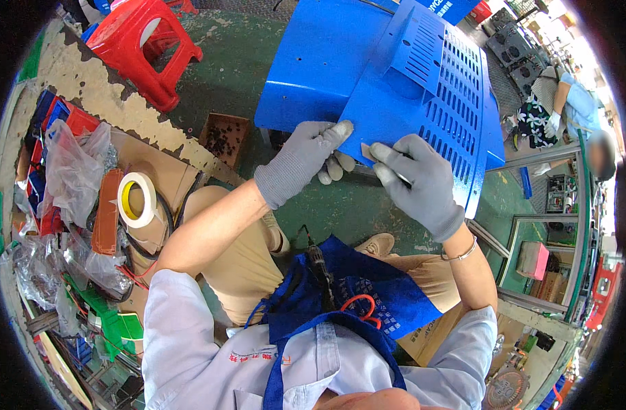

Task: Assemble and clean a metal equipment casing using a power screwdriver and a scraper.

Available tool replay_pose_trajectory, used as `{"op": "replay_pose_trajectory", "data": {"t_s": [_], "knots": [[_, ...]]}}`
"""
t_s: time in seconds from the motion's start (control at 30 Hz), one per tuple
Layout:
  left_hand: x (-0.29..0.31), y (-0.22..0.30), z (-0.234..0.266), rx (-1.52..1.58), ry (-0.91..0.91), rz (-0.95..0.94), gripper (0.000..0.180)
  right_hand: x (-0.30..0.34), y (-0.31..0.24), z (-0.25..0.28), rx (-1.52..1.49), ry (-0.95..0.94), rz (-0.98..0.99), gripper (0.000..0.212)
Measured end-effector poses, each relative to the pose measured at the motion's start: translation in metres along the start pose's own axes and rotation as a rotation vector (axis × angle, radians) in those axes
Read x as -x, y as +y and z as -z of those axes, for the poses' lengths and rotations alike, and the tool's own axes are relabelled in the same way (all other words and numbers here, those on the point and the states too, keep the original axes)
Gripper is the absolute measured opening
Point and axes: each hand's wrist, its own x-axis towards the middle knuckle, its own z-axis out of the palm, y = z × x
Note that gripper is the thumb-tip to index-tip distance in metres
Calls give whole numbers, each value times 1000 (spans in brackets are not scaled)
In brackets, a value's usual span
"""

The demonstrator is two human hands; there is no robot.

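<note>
A large blue metal housing (378,96) with rows of vent slots stands in front of me. My left hand (306,157), in a grey knitted glove, pinches the near edge of the housing, thumb on top and fingers curled below. Also gloved, my right hand (422,181) is at the same edge, a little to the right. Its thumb and fingertips close on a small flat tan piece (367,152) that lies against the blue metal. Whether that piece is tape or an abrasive scrap, I cannot tell.
On the left bench are a white tape roll (136,199), plastic bags (73,167) and cables. A red stool (145,51) and a box of small dark parts (224,137) stand beyond. A power screwdriver (320,270) hangs near my lap. At right, another person (579,102) bends over.
</note>
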Motion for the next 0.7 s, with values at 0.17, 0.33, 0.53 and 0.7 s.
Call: {"op": "replay_pose_trajectory", "data": {"t_s": [0.17, 0.33, 0.53, 0.7], "knots": [[2, -1, -3, 32, 30, -8, 47, 1, -2, 1, 40, -8, -28, 24], [1, -4, 0, 16, 13, 36, 45, -2, -2, -3, 11, -15, -58, 23], [-1, 0, 1, 11, -1, 14, 44, -4, 1, -3, -11, 0, -36, 23], [-1, 0, 3, 21, 17, 27, 44, -4, -2, -3, -14, -13, -29, 23]]}}
